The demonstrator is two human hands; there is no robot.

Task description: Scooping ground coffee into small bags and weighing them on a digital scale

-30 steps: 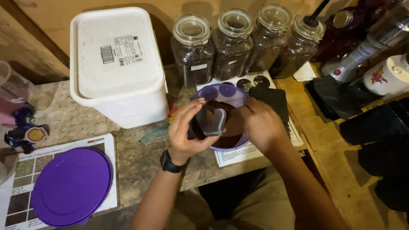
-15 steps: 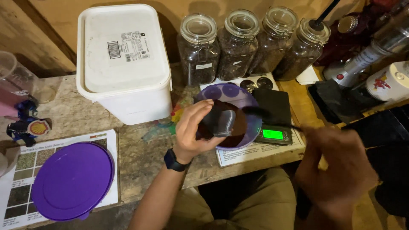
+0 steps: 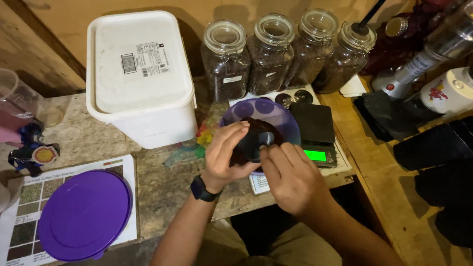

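Right now the left hand (image 3: 227, 153) holds a small dark cup (image 3: 253, 144) over the purple bowl (image 3: 283, 118) of brown powder. The right hand (image 3: 290, 175) pinches its near edge. Left of them, the purple lid (image 3: 84, 214) is already off. Nothing sits on the scale (image 3: 315, 130) yet.

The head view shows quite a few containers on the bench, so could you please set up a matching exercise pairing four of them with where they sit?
Things:
1. purple lid
2. white tub
3. glass jars
4. scale

Places:
A. in a row along the back wall
B. lying flat on a printed chart, near left
C. just right of the purple bowl, its display lit green
D. back left, closed, standing on the bench

Pairs: 1-B, 2-D, 3-A, 4-C
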